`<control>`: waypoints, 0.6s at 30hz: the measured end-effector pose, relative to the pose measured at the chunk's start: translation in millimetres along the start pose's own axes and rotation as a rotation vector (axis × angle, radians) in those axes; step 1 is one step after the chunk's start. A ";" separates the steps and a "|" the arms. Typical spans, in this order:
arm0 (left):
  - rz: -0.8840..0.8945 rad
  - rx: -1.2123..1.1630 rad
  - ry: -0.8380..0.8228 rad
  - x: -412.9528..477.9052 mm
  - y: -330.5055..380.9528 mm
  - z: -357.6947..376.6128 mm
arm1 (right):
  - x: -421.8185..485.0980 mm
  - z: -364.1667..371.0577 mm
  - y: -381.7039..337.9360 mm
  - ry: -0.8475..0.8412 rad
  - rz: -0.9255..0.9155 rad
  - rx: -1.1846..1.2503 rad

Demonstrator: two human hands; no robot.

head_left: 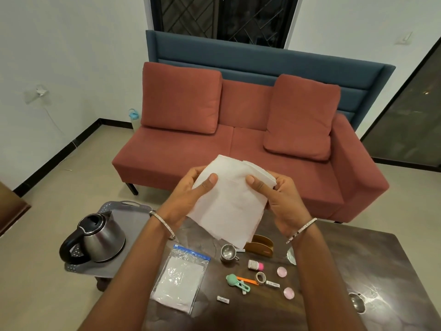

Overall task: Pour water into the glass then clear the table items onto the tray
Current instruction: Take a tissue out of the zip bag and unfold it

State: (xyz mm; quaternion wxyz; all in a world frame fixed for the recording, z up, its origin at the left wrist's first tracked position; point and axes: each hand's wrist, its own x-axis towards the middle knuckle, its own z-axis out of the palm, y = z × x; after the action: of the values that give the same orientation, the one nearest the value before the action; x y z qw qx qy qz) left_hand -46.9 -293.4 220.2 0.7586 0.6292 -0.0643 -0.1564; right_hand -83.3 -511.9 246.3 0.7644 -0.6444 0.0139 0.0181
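Observation:
Both hands hold a stack of white paper napkins (232, 199) up above the dark table (358, 259). My left hand (188, 197) grips its left edge and my right hand (281, 201) its right edge, thumbs on top. A steel kettle (95, 237) with a black handle stands on the grey tray (133, 218) at the table's left end. The glass (291, 255) shows only as a rim behind my right forearm. A small steel cup (228, 252) stands on the table below the napkins.
A wooden napkin holder (260, 246), a zip bag (181, 275), a small pink-capped bottle (255, 265), a tape roll (260, 277), two pink discs (282, 271), a green tool (236, 282) and small labels lie on the table. A red sofa (238, 139) stands beyond.

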 end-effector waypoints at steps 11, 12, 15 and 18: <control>-0.317 -0.434 -0.203 3.0 -34.6 6.8 | -7.6 0.3 2.0 -0.003 0.132 0.202; -0.331 -0.514 -0.230 2.8 -36.9 7.1 | -7.3 0.9 2.0 -0.004 0.139 0.216; -0.331 -0.647 -0.268 2.3 -39.0 7.3 | -7.4 1.7 1.1 -0.001 0.180 0.278; -0.320 -0.678 -0.302 1.7 -38.1 6.8 | -8.2 1.4 2.3 -0.011 0.219 0.298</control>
State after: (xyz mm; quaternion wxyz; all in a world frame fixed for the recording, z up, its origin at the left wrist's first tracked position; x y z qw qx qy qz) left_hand -53.3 -306.4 184.2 0.8713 0.3152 -0.0213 -0.3756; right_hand -91.6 -510.2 244.6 0.8450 -0.5184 0.0821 0.1024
